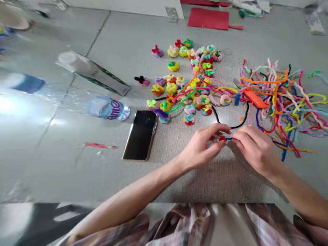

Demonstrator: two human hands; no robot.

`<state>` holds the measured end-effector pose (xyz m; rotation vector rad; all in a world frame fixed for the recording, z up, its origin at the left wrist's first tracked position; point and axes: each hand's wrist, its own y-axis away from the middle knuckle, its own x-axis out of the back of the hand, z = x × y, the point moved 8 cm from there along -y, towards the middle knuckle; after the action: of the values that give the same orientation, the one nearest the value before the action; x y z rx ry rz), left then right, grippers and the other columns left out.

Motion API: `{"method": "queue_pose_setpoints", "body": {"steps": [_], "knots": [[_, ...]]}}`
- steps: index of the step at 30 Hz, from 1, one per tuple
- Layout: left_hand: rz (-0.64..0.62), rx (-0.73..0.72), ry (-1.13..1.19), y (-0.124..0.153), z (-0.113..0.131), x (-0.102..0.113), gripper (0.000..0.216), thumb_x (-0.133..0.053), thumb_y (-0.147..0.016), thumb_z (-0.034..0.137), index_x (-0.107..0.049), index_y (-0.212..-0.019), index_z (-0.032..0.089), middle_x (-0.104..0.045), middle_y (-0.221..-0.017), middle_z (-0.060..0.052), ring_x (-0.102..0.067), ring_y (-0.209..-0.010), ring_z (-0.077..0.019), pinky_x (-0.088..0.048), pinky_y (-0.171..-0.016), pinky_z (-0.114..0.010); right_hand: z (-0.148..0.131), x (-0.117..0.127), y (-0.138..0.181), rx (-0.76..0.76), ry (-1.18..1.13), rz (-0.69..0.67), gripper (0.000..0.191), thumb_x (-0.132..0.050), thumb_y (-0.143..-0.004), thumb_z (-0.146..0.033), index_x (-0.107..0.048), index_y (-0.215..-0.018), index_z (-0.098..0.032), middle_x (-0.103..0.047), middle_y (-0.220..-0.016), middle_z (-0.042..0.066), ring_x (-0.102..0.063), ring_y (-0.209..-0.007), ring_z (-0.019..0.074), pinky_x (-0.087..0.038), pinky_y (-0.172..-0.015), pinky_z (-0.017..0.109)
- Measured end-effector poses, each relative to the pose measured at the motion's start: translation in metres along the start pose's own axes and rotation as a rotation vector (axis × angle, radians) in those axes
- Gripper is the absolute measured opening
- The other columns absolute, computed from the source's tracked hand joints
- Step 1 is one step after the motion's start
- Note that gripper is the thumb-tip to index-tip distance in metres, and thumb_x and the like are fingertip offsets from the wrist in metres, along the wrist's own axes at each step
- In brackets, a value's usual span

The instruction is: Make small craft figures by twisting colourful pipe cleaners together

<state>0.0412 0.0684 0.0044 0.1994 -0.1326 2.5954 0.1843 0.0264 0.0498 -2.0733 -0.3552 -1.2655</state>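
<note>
My left hand and my right hand meet low on the grey floor, fingertips pinched together on a small red and blue pipe-cleaner piece. A black pipe cleaner curves just beyond my fingers. Farther back lie several small coiled pipe-cleaner flowers in mixed colours. To the right spreads a tangle of loose coloured pipe cleaners with an orange comb lying on it.
A dark phone lies face up left of my hands. A clear water bottle lies on its side farther left, beside a clear plastic box. Red felt sheets lie at the back.
</note>
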Motion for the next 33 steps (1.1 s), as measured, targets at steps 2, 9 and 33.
{"method": "queue_pose_setpoints", "body": {"steps": [2,9,33], "knots": [[-0.009,0.060,0.044,0.001,-0.004,-0.001,0.022,-0.062,-0.099,0.022,-0.075,-0.115,0.015,-0.081,-0.106,-0.007,-0.075,-0.090,-0.0156,-0.060,-0.080,-0.026,0.000,-0.003,-0.001,0.005,0.014,-0.016,0.013,-0.054,-0.111,-0.010,-0.062,-0.107,-0.019,-0.070,-0.097,0.009,-0.063,-0.089,0.0231,-0.047,-0.082,0.038],[0.002,0.247,0.413,0.004,-0.024,-0.010,0.020,-0.072,-0.096,0.025,-0.068,-0.114,0.017,-0.082,-0.103,-0.007,-0.082,-0.089,-0.0184,-0.069,-0.078,-0.027,-0.002,-0.002,-0.005,0.038,0.069,0.019,0.011,-0.057,-0.109,-0.011,-0.060,-0.103,-0.020,-0.066,-0.091,0.007,-0.059,-0.085,0.0238,-0.043,-0.079,0.039],[0.086,-0.052,-0.175,0.011,-0.001,-0.007,0.013,-0.067,-0.093,0.011,-0.077,-0.096,0.017,-0.082,-0.082,0.001,-0.076,-0.071,-0.0106,-0.057,-0.069,-0.018,-0.014,0.008,-0.004,0.117,0.110,0.152,0.016,-0.069,-0.101,-0.008,-0.062,-0.094,-0.020,-0.067,-0.079,0.000,-0.059,-0.072,0.0171,-0.042,-0.080,0.039]]}}
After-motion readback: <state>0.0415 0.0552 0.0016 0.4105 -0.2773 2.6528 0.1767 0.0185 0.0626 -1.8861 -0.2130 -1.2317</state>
